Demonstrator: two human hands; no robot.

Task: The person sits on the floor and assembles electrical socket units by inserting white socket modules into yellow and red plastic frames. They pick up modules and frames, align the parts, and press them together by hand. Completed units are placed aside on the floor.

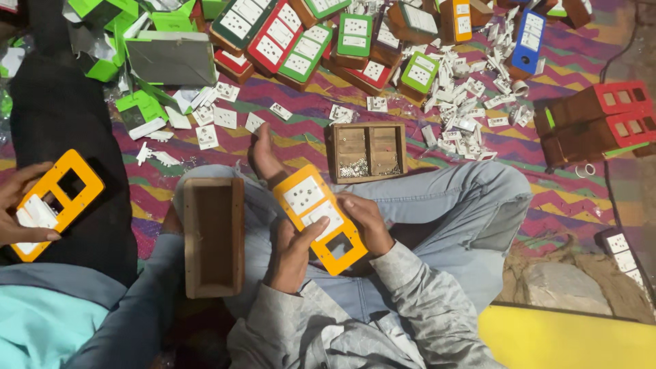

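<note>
Left hand (290,254) grips the lower edge of an orange switch plate (320,217), fingers curled beneath, thumb pressed on a white module. Right hand (365,220) clamps the opposite edge, fingers closed along it. The plate is tilted over the lap, with two white modules seated and one square cutout open. An open wooden box (213,236) rests just left of the fingers. Beyond them, a compartmented wooden tray (367,151) lies on a zigzag-patterned mat (560,198). A co-worker's hand (17,212) holds another orange plate.
</note>
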